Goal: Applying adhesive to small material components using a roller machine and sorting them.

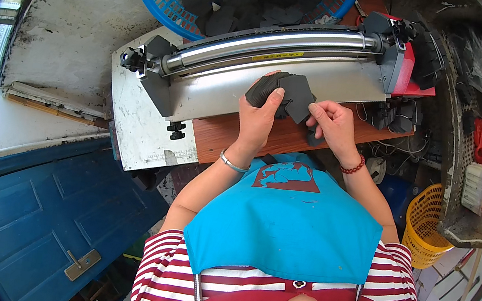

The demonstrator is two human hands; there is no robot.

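Observation:
My left hand [260, 111] is closed around a thick stack of dark grey flat pieces [266, 88], its thumb lying across them. One angular dark grey piece [298, 96] sticks out to the right of the stack. My right hand [334, 124] pinches the lower right edge of that piece between thumb and fingers. Both hands are over the front of a roller machine [266, 50], which has a long shiny metal roller and a flat metal plate [347, 82]. Another small dark piece [313, 139] shows just below my right fingers.
Behind the machine stands a blue plastic basket [151, 1] holding many dark grey pieces. Black knobs [176, 130] jut from the machine's ends. A brown wooden board [218, 138] lies in front. To the right are more dark stacks [407, 114] and a yellow basket [426, 220]; a blue door [32, 208] is lower left.

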